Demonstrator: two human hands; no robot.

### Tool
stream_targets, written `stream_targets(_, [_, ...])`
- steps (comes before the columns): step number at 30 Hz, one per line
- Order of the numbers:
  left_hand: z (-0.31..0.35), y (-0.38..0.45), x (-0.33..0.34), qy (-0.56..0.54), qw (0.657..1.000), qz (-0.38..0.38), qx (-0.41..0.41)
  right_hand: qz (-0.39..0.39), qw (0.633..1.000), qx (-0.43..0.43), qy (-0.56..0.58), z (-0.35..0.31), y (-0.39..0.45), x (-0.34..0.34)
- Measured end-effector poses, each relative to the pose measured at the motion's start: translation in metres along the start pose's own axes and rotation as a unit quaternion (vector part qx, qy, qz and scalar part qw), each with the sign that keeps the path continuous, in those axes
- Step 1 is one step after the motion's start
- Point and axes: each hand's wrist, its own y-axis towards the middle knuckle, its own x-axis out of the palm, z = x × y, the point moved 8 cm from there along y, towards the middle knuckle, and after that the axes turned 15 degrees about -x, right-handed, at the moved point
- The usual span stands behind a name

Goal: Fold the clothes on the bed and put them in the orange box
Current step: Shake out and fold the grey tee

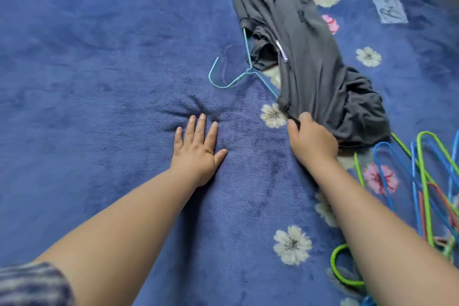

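Folding is barely begun: the right hand (313,139) pinches the unfolded, still-hangered grey garment (308,57) at right of frame, the left hand (198,149) lies flat on the bed (99,57), and no orange box shows.

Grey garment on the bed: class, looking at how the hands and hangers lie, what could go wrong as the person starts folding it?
1. The light blue hanger is still inside the grey garment; if the right hand, gripping its edge, pulls, the wire may snag or stretch the fabric.
2. The loose hangers lie right beside the garment and might tangle in it.
3. The left hand presses the blanket, which could bunch underneath.
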Motion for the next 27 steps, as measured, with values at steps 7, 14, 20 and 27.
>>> stream_targets(7, [-0.001, -0.041, -0.075, -0.286, 0.949, 0.026, 0.133, 0.018, 0.984, -0.048, 0.169, -0.035, -0.099, -0.025])
stream_targets(14, [0.023, -0.14, -0.202, -0.185, 0.944, 0.111, 0.251, 0.09, 0.968, -0.116, 0.203, -0.041, -0.158, -0.144])
stream_targets(20, [0.006, -0.257, -0.298, -0.052, 0.945, 0.223, 0.233, -0.035, 0.954, -0.19, 0.229, -0.085, -0.203, -0.262])
stream_targets(27, [-0.063, -0.383, -0.411, -0.086, 0.946, 0.228, 0.213, -0.03, 0.919, -0.307, 0.247, -0.177, -0.274, -0.407])
